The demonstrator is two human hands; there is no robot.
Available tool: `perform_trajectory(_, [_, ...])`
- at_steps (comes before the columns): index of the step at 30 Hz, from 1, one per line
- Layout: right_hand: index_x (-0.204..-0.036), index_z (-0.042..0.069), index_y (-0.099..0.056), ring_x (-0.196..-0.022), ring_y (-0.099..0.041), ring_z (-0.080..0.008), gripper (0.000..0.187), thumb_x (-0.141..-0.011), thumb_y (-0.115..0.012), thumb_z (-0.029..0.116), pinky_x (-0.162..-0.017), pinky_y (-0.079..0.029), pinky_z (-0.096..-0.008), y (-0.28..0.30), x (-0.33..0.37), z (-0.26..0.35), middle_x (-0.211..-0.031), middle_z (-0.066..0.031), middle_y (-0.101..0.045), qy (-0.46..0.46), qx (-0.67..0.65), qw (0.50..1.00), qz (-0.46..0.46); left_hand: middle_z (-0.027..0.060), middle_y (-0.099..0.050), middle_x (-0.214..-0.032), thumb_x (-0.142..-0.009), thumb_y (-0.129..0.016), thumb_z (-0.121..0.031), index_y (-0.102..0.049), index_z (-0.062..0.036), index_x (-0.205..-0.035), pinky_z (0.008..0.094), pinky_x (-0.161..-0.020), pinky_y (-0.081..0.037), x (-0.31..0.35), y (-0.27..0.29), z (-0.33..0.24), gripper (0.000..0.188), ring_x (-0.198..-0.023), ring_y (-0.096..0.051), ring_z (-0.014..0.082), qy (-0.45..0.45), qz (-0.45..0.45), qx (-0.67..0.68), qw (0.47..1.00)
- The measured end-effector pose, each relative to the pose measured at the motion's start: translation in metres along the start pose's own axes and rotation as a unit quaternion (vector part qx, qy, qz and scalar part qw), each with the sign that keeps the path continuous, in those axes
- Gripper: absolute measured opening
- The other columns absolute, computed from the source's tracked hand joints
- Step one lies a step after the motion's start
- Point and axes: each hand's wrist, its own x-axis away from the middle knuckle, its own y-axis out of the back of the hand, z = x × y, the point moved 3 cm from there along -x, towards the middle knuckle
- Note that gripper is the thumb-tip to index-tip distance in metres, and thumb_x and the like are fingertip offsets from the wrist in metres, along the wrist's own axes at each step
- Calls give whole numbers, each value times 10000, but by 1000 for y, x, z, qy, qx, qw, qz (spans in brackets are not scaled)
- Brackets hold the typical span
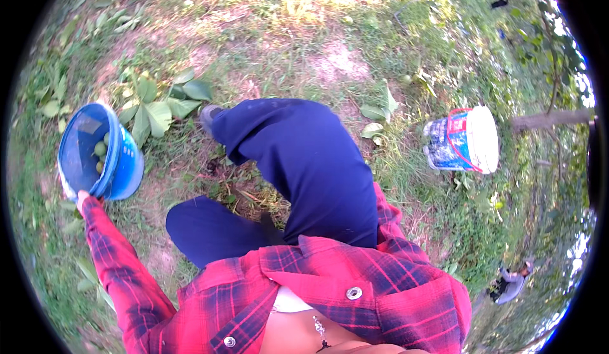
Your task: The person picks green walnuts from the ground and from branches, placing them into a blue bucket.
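left hand [82, 196] gripping blue bucket [95, 154] rim

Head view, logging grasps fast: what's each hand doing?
Left hand: closed on the blue bucket's rim.
Right hand: not in view.

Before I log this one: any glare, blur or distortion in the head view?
Head view: strong fisheye bending with a black rim; sky glare along the right edge; dappled sunlight on the grass; the blue bucket at the left hand stays sharp.

Grassy orchard ground in daylight

Patchy grass [406, 30] with bare dirt [339, 62], fallen broad leaves [158, 110], a tree trunk [549, 120] at right, sun dappling through.
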Motion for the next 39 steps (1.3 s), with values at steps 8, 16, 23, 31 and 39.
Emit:
perform_trajectory(8, [-940, -13, -525, -792, -518, -176, 256, -730, -530, 132, -692, -424, -278, 62, 25, 16, -863, -122, -556, -163, -38, 983, -77, 217, -497, -832, -708, -403, -343, -404, 25, -1001, 413, -453, -455, 4, 16, -7, 471, -542, -528, 317, -8, 7, -63, 998])
perform_trajectory(16, [-932, -8, -529, -752, -527, -167, 253, -716, -541, 124, -664, -429, -269, 107, -62, 52, -826, -100, -564, -99, 22, 991, -83, 248, -488, -819, -739, -376, -301, -349, 69, -995, 464, -492, -468, 16, 31, 26, 450, -566, -537, 377, 7, 19, 3, 1000])
perform_trajectory(23, [-925, -3, -533, -717, -535, -159, 252, -705, -550, 117, -639, -434, -262, 67, -195, 113, -793, -81, -571, 78, 109, 991, 18, 242, -465, -913, -623, -429, 21, -347, 67, -988, 556, -587, -455, 86, 5, 102, 377, -736, -517, 413, 26, 138, 216, 966])
perform_trajectory(31, [-965, -6, -497, -663, -551, -180, 250, -727, -500, 69, -569, -460, -264, 87, -299, 85, -792, -128, -560, -42, -120, 985, 114, 205, -468, -1020, -691, -437, -211, -419, 18, -986, 506, -687, -439, 171, -63, -7, 373, -904, -464, 385, 148, 98, 25, 984])
perform_trajectory(39, [-884, -12, -524, -591, -537, -161, 213, -690, -523, 78, -541, -452, -263, 177, -393, -14, -685, -98, -553, -16, -82, 996, 15, 224, -491, -904, -650, -483, -145, -396, 17, -869, 498, -681, -449, 333, -253, -97, 286, -801, -515, 384, 11, 305, -122, 944])
